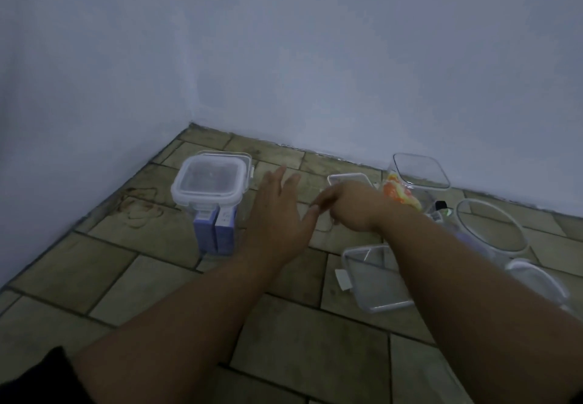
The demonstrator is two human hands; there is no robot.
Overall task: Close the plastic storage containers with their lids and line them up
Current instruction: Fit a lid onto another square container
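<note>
A square clear container (210,183) with its white clip lid shut stands at the left on the tiled floor, with purple boxes inside. My left hand (277,214) hovers just right of it, fingers spread and holding nothing. My right hand (350,208) is curled from above over a small clear square container (347,178), of which only the far rim shows behind the knuckles. A square lid (375,277) lies flat under my right forearm. An open square container (421,170) and an open round container (489,227) stand at the right.
An orange and yellow packet (399,194) and a small dark-capped bottle (440,206) sit between the open containers. A round lid (536,280) lies at the far right. White walls meet in a corner behind the containers. Dark cloth shows at the bottom left.
</note>
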